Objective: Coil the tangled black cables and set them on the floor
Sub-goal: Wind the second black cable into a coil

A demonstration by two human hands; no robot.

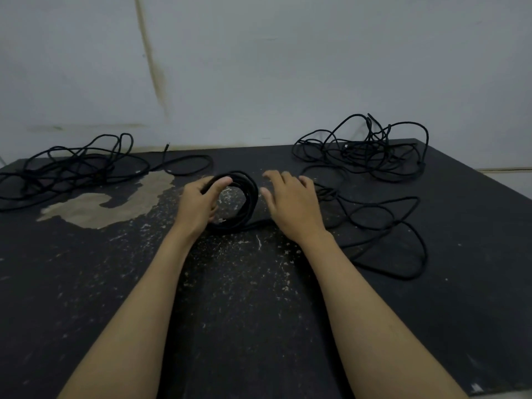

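Observation:
A round coil of black cable (248, 197) lies on the worn black surface (259, 298) in the middle. My left hand (198, 203) grips the coil's left side, thumb across its top. From the coil's bottom a loose length of the same cable (403, 223) runs right in wide loops. My right hand (290, 203) hovers just right of the coil with fingers spread and holds nothing. One tangled black cable pile (77, 165) lies at the far left. Another tangled pile (365, 148) lies at the far right.
The black surface has a bare patch (109, 203) where the coating has peeled, left of my left hand. A pale wall (259, 67) rises right behind it. A strip of light floor (512, 180) shows past the right edge.

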